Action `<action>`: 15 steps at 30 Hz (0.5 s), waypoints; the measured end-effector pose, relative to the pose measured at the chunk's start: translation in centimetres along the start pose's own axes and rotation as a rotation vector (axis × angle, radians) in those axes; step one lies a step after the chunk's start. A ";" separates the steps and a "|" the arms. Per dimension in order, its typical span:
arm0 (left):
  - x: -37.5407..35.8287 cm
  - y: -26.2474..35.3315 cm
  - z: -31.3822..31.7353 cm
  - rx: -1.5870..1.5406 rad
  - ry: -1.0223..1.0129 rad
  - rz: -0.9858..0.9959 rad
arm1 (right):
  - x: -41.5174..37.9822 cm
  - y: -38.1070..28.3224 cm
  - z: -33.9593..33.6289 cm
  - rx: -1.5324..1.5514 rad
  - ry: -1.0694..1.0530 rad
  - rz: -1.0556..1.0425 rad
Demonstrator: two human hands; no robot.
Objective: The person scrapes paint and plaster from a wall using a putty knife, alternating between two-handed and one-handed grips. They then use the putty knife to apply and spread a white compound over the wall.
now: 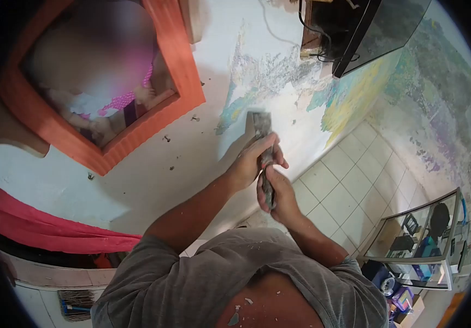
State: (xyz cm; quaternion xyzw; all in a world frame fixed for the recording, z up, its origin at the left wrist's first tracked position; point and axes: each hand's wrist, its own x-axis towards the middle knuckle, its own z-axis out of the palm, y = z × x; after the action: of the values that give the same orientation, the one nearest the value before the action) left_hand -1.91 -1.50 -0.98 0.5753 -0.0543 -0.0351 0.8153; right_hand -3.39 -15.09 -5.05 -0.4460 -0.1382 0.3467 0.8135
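Both of my hands are wrapped around one paint scraper, its flat grey blade (261,122) up against the wall. My left hand (251,164) grips it high, just behind the blade. Lower down, my right hand (281,191) is closed around the worn, paint-stained handle (268,194). Around the blade the wall (230,180) is white, with patches of flaked paint (246,93) showing teal, grey and yellow beneath. Paint flakes (234,318) lie on my chest.
An orange picture frame (189,71) hangs at upper left, near several wall plugs. A television (383,33) with loose cables juts out at upper right. Pale floor tiles (350,180) lie below, beside a glass cabinet (413,235). At left are a red cloth (55,224) and a brush (76,305).
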 end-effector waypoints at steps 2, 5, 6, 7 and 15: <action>-1.6 -0.7 -0.2 -0.156 0.027 0.003 | -1.3 0.5 1.4 0.075 0.002 0.099; -2.9 -1.4 -0.7 -0.270 -0.013 0.014 | -1.6 1.4 2.7 0.204 -0.089 0.148; -3.2 -1.1 -1.0 -0.270 -0.014 0.005 | -1.5 1.5 3.2 0.254 -0.094 0.172; -3.6 -0.8 -1.1 -0.290 -0.021 -0.007 | -1.5 1.2 3.8 0.260 -0.089 0.170; -6.6 1.6 -0.9 -0.106 0.103 -0.046 | -3.1 1.2 7.1 0.196 -0.046 0.143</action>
State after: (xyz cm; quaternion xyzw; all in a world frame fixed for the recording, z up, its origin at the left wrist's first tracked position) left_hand -8.32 0.63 -0.12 0.5337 0.0030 -0.0268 0.8453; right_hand -9.99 -12.33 -1.78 -0.3653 -0.0900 0.4259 0.8229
